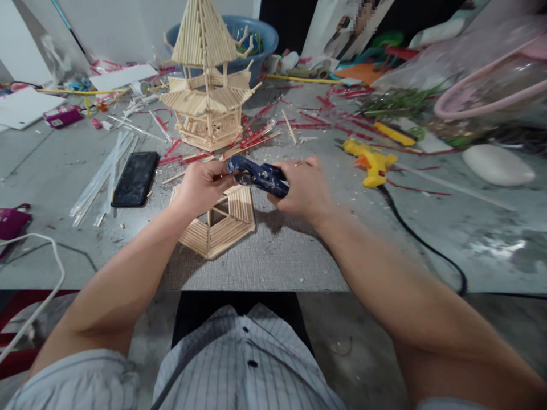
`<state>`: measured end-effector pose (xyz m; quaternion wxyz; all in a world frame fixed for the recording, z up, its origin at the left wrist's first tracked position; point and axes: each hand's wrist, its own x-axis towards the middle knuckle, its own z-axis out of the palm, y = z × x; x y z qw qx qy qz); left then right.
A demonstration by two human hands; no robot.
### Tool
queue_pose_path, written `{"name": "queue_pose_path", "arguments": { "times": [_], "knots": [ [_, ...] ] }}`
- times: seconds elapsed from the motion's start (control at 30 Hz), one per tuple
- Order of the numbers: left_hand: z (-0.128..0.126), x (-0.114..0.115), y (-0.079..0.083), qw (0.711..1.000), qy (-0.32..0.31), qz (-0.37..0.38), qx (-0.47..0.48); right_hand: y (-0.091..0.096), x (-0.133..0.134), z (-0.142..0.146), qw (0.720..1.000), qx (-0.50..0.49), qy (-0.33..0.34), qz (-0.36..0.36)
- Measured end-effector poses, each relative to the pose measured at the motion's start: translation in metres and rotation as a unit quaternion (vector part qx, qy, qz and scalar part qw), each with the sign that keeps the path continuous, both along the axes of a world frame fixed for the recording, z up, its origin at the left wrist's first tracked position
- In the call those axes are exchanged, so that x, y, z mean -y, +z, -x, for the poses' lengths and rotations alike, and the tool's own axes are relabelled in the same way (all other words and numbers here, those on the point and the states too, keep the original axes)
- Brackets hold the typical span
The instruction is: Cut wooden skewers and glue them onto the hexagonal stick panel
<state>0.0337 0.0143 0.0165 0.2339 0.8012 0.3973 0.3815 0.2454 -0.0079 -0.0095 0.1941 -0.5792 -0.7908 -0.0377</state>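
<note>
My right hand (304,188) is closed around a dark blue glue gun (258,174), its nozzle pointing left. My left hand (204,183) is pinched at the gun's tip, holding something small that I cannot make out. Both hands hover just above a flat hexagonal ring of wooden sticks (222,222) lying on the grey table (282,250). Behind them stands a tall pagoda model of wooden sticks (207,85).
A black phone (135,177) and clear glue sticks (102,173) lie to the left. A yellow glue gun (371,162) with a black cord lies to the right. Red and wooden sticks are scattered around the pagoda. A blue basin (256,34) sits at the back, a white cable (51,267) at the left edge.
</note>
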Motion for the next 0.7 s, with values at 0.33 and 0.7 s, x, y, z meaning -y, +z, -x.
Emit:
{"name": "queue_pose_path", "arguments": {
  "times": [0.33,0.7],
  "knots": [
    [-0.0007,-0.0006,-0.0017,1.000,0.018,-0.011,0.002,0.0001,-0.0001,0.0005,1.000,0.002,-0.007,-0.004],
    [0.0004,0.0005,-0.0007,1.000,0.019,-0.011,-0.013,-0.0026,-0.0011,-0.0001,1.000,0.004,-0.005,-0.020]
  ]
}}
